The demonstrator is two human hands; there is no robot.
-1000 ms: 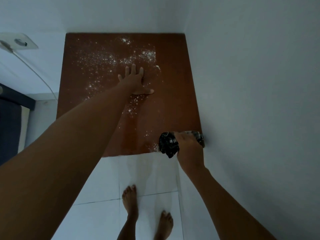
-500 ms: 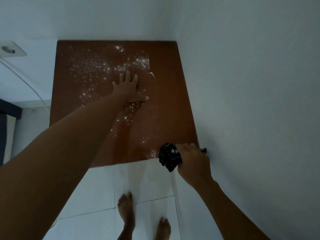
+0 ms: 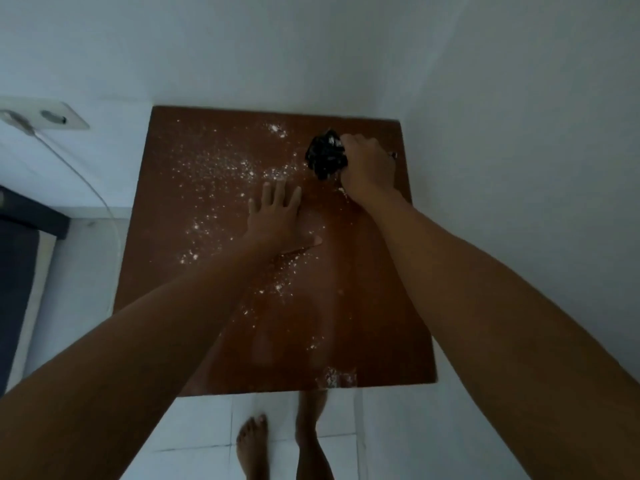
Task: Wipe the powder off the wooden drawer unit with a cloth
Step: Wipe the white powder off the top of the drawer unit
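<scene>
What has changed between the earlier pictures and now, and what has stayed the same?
The right hand, gripping the dark cloth, moved from the near right corner of the wooden drawer unit to the far right part of its top. A small heap of powder now lies uncovered at the near edge. The left hand stayed flat on the top, fingers spread. Most powder on the left and middle is as before.

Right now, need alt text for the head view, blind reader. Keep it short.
Seen from above, a person's right hand grips a dark bunched cloth against the far right part of a brown wooden drawer unit top. The left hand rests flat mid-surface amid scattered white powder. Bare feet stand on white tiles below.
</scene>
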